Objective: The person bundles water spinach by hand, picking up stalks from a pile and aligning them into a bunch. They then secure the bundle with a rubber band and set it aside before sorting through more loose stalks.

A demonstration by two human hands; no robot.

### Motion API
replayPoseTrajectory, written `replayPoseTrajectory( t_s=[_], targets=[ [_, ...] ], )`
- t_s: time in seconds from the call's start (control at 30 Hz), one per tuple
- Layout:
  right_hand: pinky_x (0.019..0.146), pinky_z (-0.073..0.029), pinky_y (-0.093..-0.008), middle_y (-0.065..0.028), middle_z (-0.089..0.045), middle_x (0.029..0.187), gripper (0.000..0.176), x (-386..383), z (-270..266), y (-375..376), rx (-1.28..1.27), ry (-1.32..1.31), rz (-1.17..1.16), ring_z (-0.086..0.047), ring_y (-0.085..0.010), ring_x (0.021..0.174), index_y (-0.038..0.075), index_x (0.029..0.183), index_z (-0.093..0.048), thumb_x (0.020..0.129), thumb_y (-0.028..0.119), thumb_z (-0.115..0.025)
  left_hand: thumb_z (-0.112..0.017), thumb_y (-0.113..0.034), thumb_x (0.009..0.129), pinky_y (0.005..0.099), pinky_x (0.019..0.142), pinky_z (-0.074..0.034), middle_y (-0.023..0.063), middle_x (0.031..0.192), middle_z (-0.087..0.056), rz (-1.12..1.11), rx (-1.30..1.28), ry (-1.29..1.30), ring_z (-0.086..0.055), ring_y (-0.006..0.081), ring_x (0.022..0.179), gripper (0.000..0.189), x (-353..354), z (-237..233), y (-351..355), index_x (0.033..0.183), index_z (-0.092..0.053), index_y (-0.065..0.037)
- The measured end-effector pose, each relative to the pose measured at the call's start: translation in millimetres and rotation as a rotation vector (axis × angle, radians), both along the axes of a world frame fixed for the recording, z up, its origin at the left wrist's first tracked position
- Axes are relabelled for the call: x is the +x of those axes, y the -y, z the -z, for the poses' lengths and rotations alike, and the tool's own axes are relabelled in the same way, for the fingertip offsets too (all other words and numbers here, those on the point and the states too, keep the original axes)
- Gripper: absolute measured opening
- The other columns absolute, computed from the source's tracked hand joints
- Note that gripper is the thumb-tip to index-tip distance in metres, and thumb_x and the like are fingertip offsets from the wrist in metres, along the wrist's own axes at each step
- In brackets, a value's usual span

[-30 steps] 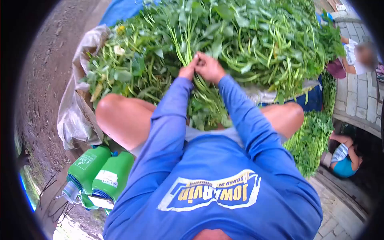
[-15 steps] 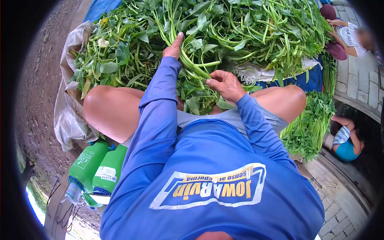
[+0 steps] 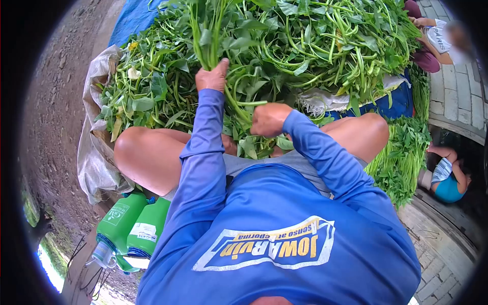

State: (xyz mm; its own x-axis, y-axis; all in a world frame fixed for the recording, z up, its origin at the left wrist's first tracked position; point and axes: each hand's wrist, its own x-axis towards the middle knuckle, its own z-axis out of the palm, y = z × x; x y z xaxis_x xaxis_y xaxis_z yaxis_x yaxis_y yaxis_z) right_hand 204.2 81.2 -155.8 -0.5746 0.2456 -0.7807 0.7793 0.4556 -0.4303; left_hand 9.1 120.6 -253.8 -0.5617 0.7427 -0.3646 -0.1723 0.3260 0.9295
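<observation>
My left hand is closed around a bunch of water spinach, leafy tops pointing away from me. Below it, long green stems slant down towards my right hand. That hand is curled at the lower stems, its knuckles hiding most of the fingertips. A large heap of loose water spinach spreads just beyond both hands. More leaves lie between my bent legs.
Two green jugs stand by my left leg. A pale sack edges the heap, and blue tarp shows behind it. Bundled greens lie at the right. Two other people are beyond, near the paving.
My left hand has pulled the bunch slightly back and turned it more upright. My right hand has moved a little down and left, curling from a pinch into a fist.
</observation>
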Motion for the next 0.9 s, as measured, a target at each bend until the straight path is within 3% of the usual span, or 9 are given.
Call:
replayPoseTrajectory(
  t_s=[0.07,0.13,0.3,0.37,0.47,0.6,0.63,0.77,0.9],
  targets=[
    [0.085,-0.056,-0.0461,-0.0225,-0.075,0.098,0.035,-2,31,14,-0.17,0.163,-0.114,-0.072,-0.0366,0.092,0.005,0.1,-0.079,0.084,0.033,-0.064,-0.089,-0.03,0.082,0.0325,0.054,-0.05,0.0072,0.075,-0.068,-0.12,-0.081,-0.041,-0.058,0.0159,0.056,0.04,-32,-32,-10,0.096,-0.073,0.004],
    [0.087,-0.056,-0.0458,-0.0247,-0.075,0.1,0.038,14,67,31,-0.03,0.179,-0.244,-0.072,-0.0384,0.097,0.004,0.107,-0.077,0.085,0.033,-0.066,-0.09,-0.033,0.081,0.0322,0.053,-0.049,0.0085,0.073,-0.068,-0.13,0.004,-0.1,-0.058,0.0161,0.054,0.042,-70,-62,-12,0.092,-0.073,0.004],
    [0.092,-0.055,-0.0484,-0.0266,-0.071,0.109,0.024,-14,98,-30,0.407,-0.548,0.776,-0.068,-0.045,0.102,0.007,0.102,-0.075,0.088,0.02,-0.06,-0.089,-0.034,0.083,0.0311,0.053,-0.048,0.0087,0.076,-0.067,-0.145,-0.018,-0.18,-0.058,0.0169,0.057,0.041,-119,-104,3,0.091,-0.075,0.004],
    [0.092,-0.055,-0.0471,-0.0219,-0.071,0.11,0.019,-41,109,-58,0.661,-0.399,0.83,-0.067,-0.0427,0.104,0.006,0.098,-0.072,0.09,0.017,-0.059,-0.089,-0.046,0.079,0.031,0.059,-0.047,0.0112,0.086,-0.069,-0.177,0.081,-0.134,-0.058,0.0155,0.065,0.06,-122,-96,8,0.104,-0.076,0.007],
    [0.09,-0.055,-0.0483,-0.0193,-0.073,0.104,0.021,-66,139,-75,0.848,-0.265,0.673,-0.07,-0.0387,0.1,0.007,0.095,-0.072,0.089,0.024,-0.062,-0.088,-0.046,0.081,0.031,0.06,-0.048,0.0107,0.086,-0.069,-0.176,0.028,-0.098,-0.059,0.0159,0.066,0.059,-126,-68,15,0.105,-0.076,0.006],
    [0.091,-0.055,-0.0498,-0.0223,-0.073,0.104,0.02,-69,144,-84,0.734,-0.285,0.772,-0.068,-0.0433,0.101,0.008,0.096,-0.072,0.087,0.022,-0.06,-0.088,-0.048,0.08,0.0308,0.06,-0.048,0.0108,0.086,-0.07,-0.115,-0.083,-0.134,-0.06,0.0163,0.067,0.06,-118,-81,23,0.104,-0.077,0.006],
    [0.097,-0.055,-0.0491,-0.0266,-0.071,0.114,0.025,-66,128,-89,0.488,-0.291,0.859,-0.068,-0.0442,0.107,0.001,0.102,-0.071,0.087,0.018,-0.06,-0.087,-0.05,0.08,0.0315,0.061,-0.048,0.0118,0.086,-0.071,-0.124,-0.052,-0.121,-0.06,0.0164,0.067,0.061,-118,-78,22,0.105,-0.077,0.006],
    [0.099,-0.055,-0.0473,-0.0285,-0.071,0.117,0.032,-75,103,-85,0.507,-0.039,0.739,-0.069,-0.044,0.112,0.001,0.109,-0.075,0.087,0.02,-0.062,-0.089,-0.038,0.082,0.0309,0.057,-0.051,0.0074,0.076,-0.067,-0.105,-0.071,-0.119,-0.059,0.015,0.061,0.045,-116,-75,16,0.093,-0.075,0.004],
    [0.098,-0.055,-0.0444,-0.0227,-0.074,0.113,0.03,-88,122,-81,0.456,-0.109,0.872,-0.071,-0.0395,0.108,0.005,0.105,-0.078,0.085,0.023,-0.065,-0.089,-0.038,0.081,0.0315,0.056,-0.051,0.0071,0.076,-0.067,-0.154,-0.002,-0.024,-0.059,0.0152,0.06,0.044,-108,-83,18,0.09,-0.075,0.003]
  ],
)
